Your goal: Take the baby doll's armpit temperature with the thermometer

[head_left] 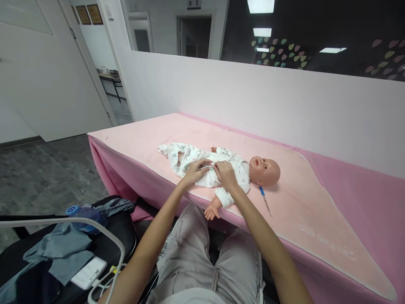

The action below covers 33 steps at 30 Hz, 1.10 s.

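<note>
- A baby doll [265, 171] lay on its back on the light pink mat [303, 202], its head to the right and its legs to the left.
- It wore a white patterned sleepsuit [190, 154]; one small hand reached over the near edge of the pink-draped table [122, 162].
- The left hand [196, 171] was at the doll's belly, pinching a white strip [206, 167] of fabric between thumb and fingers.
- The right hand [225, 172] rested on the doll's front just beside it, fingers bent down at the strip's other end; whether they gripped it could not be told.
- A slim stick with a blue end [265, 201] lay just beside the doll's head, on the near side.
- On the black chair [122, 223] to the left were grey-blue clothing [61, 242], a blue-capped bottle [90, 219] and a white phone-like device [89, 272].
- A white cable [104, 231] arched in front of the chair.
- Behind the table, heart shapes [281, 51] showed in a dark glass panel [335, 25].
</note>
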### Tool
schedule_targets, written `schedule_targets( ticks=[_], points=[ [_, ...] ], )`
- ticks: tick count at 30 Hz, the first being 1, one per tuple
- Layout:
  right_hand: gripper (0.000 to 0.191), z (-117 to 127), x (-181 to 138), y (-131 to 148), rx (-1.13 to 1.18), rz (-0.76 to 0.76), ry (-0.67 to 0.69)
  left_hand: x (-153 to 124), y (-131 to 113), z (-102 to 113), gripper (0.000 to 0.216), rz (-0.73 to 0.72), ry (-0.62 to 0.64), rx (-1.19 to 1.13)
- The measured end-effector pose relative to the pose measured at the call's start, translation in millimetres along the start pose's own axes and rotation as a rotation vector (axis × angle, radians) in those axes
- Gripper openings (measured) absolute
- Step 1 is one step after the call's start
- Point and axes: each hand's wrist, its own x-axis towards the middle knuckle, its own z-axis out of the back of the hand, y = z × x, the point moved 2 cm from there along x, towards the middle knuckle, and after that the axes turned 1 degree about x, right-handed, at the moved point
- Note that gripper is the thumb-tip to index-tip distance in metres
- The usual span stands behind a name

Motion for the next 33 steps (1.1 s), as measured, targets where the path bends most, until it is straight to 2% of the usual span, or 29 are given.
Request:
schedule_targets(
  ticks=[13, 21, 33],
  points=[
    [0.02, 0.3, -0.3, 0.9, -0.005, 0.017, 0.002, 1.4, -0.8, -1.0, 0.021, -0.01, 0.008, -0.104],
    [0.019, -0.2, -0.5, -0.1, 0.008, 0.009, 0.002, 1.1, -0.2, -2.1, 0.02, 0.015, 0.033, -0.058],
    [0.019, 2.0, -0.2, 0.2, 0.035, 0.018, -0.013, 0.7, -3.0, -0.5, 0.018, -0.007, 0.003, -0.049]
  ],
)
